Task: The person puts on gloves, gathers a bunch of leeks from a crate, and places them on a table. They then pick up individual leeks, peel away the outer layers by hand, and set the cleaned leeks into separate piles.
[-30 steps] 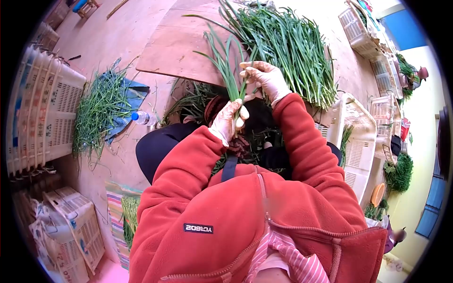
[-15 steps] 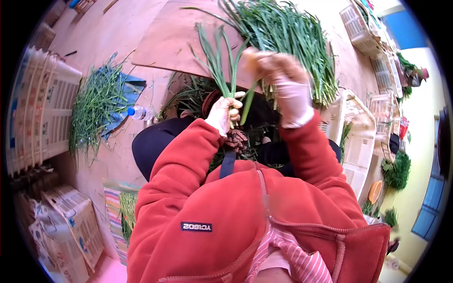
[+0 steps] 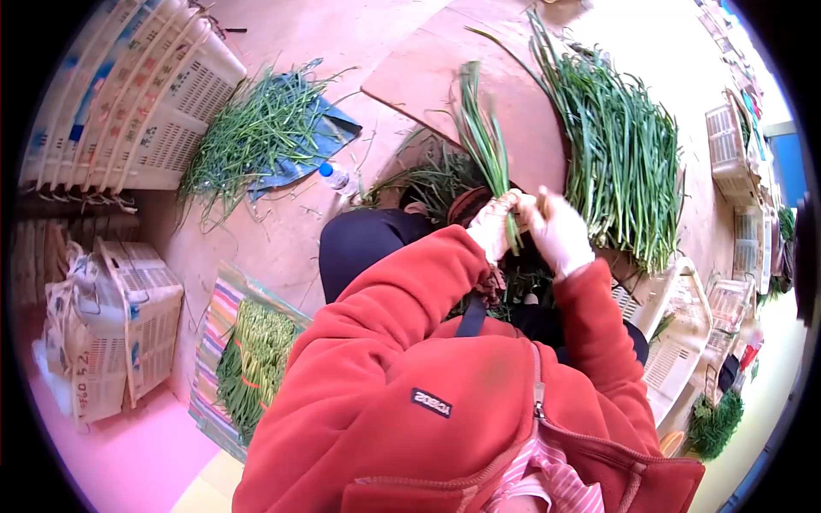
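Note:
My gloved left hand [image 3: 494, 224] is closed round the lower part of a small bunch of green stalks [image 3: 481, 128], whose leaves point up and away from me. Close beside it on the right is my gloved right hand [image 3: 558, 229], its fingers bent near the stalk bases; whether anything is pinched there I cannot make out. A large pile of long green stalks [image 3: 623, 154] lies on the brown board [image 3: 419, 73] beyond my right hand. Loose leaves [image 3: 445, 179] lie in the dark space in front of my lap.
Loose greens [image 3: 265, 128] lie on a blue cloth [image 3: 329, 137] at the left, near a blue-capped bottle [image 3: 339, 179]. Stacked white crates [image 3: 192, 111] stand farther left. A striped sheet [image 3: 214, 342] holds tied greens [image 3: 256, 359]. More crates [image 3: 676, 359] line the right.
The view has shifted, so surroundings appear farther right and the striped sheet shows more. My right hand has come down from above the stalks to beside my left hand. The held leaves are closer together.

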Motion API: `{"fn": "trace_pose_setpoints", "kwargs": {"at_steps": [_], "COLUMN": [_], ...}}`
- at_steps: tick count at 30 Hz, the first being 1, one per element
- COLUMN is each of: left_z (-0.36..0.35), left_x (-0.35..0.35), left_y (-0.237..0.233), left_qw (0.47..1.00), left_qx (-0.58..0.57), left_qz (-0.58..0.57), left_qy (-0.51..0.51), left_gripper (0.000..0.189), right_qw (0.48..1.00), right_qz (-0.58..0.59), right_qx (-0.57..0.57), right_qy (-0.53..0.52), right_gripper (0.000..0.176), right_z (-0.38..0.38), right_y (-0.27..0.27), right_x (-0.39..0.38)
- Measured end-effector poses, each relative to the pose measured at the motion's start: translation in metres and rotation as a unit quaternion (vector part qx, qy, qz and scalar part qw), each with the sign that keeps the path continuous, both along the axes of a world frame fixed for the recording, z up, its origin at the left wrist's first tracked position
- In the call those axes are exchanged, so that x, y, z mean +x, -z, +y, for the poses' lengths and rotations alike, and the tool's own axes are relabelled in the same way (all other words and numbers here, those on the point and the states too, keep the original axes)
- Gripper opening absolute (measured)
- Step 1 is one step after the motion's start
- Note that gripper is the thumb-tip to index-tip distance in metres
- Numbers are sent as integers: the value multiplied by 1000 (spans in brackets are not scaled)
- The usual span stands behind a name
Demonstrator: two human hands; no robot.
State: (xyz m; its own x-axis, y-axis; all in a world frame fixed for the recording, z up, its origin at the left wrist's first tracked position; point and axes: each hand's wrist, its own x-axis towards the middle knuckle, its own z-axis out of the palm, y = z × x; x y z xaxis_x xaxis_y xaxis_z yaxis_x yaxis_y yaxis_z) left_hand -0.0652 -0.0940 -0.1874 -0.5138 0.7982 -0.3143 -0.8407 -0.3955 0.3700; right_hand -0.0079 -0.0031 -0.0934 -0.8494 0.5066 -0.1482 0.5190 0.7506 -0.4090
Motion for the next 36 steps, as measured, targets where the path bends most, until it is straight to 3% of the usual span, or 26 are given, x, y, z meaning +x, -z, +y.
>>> {"fn": "trace_pose_setpoints", "kwargs": {"at_steps": [1, 3, 5, 7, 8, 10, 11, 12, 13, 15, 16, 17, 18, 20, 21, 22, 24, 26, 28, 29, 31, 32, 33, 34, 35, 36], "left_z": [18, -1, -8, 2, -4, 5, 8, -2, -9, -2, 5, 5, 10, 14, 20, 30, 50, 72, 88, 88, 92, 92, 91, 92, 91, 88], "left_x": [4, 0, -2, 3, -1, 4, 4, 0, -8, -7, -8, -16, -15, -36, -50, -70, -108, -163, -206, -221, -226, -221, -203, -195, -187, -182], "left_y": [54, -7, -23, -25, 3, 8, 26, -32, -31, -40, -14, -8, -43, -38, -48, -52, -67, -33, 3, 5, 12, 8, -17, -30, -32, -35], "left_qw": [992, 993, 985, 993, 990, 992, 992, 953, 949, 927, 947, 952, 922, 930, 923, 918, 853, 811, 728, 631, 383, 392, 402, 408, 408, 369], "left_qx": [130, -67, -75, -92, -16, -80, -62, -249, -247, -339, -286, -273, -348, -277, -262, -263, -349, -417, -486, -592, -730, -732, -735, -732, -731, -717], "left_qz": [-5, -20, -2, -18, 35, 12, 64, 150, 135, 159, 140, 123, 138, 227, 267, 276, 370, 393, 462, 498, 566, 557, 547, 545, 547, 591], "left_qy": [5, 93, 154, 70, 138, 97, 85, 88, 140, 32, -42, -64, -97, -87, -94, -109, -120, -116, -145, -60, -26, -11, 2, 24, 24, -27], "left_gripper": [35, 41, 42, 39, 39, 33, 35, 41, 47, 48, 41, 30, 21, 18, 19, 18, 17, 16, 23, 33, 48, 56, 64, 79, 79, 84], "right_qw": [987, 974, 991, 989, 987, 996, 997, 999, 999, 997, 998, 999, 999, 998, 994, 996, 997, 991, 965, 950, 929, 912, 924, 912, 897, 919], "right_qz": [23, 52, 54, 61, 70, 29, 3, 12, 19, -29, -24, -19, -2, 42, 20, 44, 68, 128, 224, 261, 292, 329, 278, 304, 329, 248], "right_qx": [-158, -219, -110, -124, -135, -84, -76, -53, -30, -51, -41, -31, -27, -21, -106, -67, -33, 32, 83, 102, 61, 41, 121, 93, 62, 184], "right_qy": [-5, 32, 52, 48, 48, 27, 9, 4, -2, -46, -38, -34, -39, -43, -21, -39, -12, 36, 104, 138, 218, 240, 233, 261, 287, 244], "right_gripper": [42, 43, 45, 44, 44, 30, 27, 24, 22, 20, 18, 16, 16, 15, 16, 16, 17, 13, 11, 11, 15, 16, 19, 21, 23, 33], "right_z": [-12, -17, -19, -19, -18, -24, -23, -30, -38, -48, -54, -57, -55, -47, -40, -33, -18, 5, 29, 41, 65, 77, 84, 95, 104, 108], "right_y": [-5, 33, 49, 51, 51, 48, 50, 44, 37, 22, 29, 36, 33, 15, -6, -5, -16, -41, -52, -56, -55, -57, -73, -70, -66, -72], "right_x": [13, 31, 35, 36, 38, 39, 41, 42, 39, 33, 32, 32, 31, 31, 33, 40, 54, 69, 87, 95, 111, 118, 123, 128, 131, 133]}}
